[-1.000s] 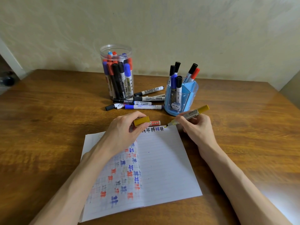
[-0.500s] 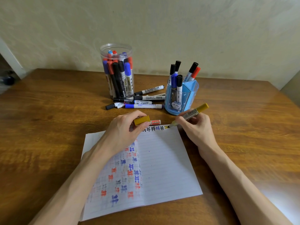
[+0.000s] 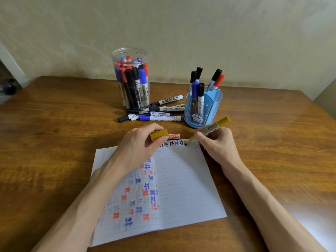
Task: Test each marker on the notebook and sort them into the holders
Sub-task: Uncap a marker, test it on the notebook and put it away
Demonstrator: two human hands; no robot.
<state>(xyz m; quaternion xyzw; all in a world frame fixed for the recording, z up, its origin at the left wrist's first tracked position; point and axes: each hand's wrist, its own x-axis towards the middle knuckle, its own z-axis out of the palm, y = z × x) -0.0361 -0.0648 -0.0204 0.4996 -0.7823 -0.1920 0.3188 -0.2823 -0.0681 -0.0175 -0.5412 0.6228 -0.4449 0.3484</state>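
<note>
An open lined notebook [image 3: 183, 182] lies in front of me, its left page full of red, blue and black marks. My right hand [image 3: 218, 142] grips an uncapped yellow marker [image 3: 212, 128], whose tip touches the top edge of the right page beside a row of marks, where a small yellow mark shows. My left hand [image 3: 138, 146] rests on the notebook and pinches the yellow cap [image 3: 158, 134]. Behind the cap lies a red-labelled marker [image 3: 174, 136]. A clear round jar [image 3: 131, 79] and a blue holder [image 3: 202, 108] both hold several markers.
Several loose markers [image 3: 160, 113] lie on the wooden table [image 3: 54, 133] between the jar and the blue holder. A pale wall rises behind the table. The table's right edge runs off at the far right.
The yellow marker's tip has slid a little left along the top of the page and left a small yellow mark. My left hand with the cap has stayed put.
</note>
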